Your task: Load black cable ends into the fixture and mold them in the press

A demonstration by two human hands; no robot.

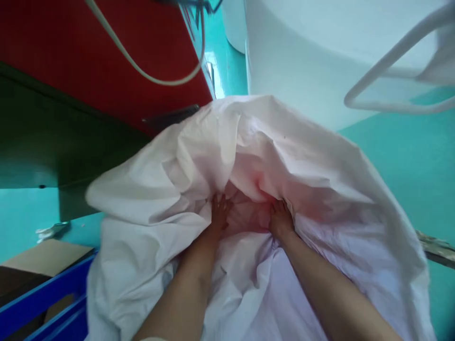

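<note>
White cloth point(138, 251) is in front of the person, beside the red panel point(142, 47) and blue slatted furniture point(71, 293). Work looks partway: middle gathered into a hollow around both hands, outer cloth loose and creased, no neat fold visible. Left hand point(220, 211): fingers spread, touching cloth. Right hand point(280, 219): fingers bent against a fold; can't tell if pinching.

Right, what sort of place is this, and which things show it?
Probably an indoor room, perhaps a home or small workroom; the view can't settle which. The turquoise floor, the red surface with a white cable across it, and the blue frame suggest it.
</note>
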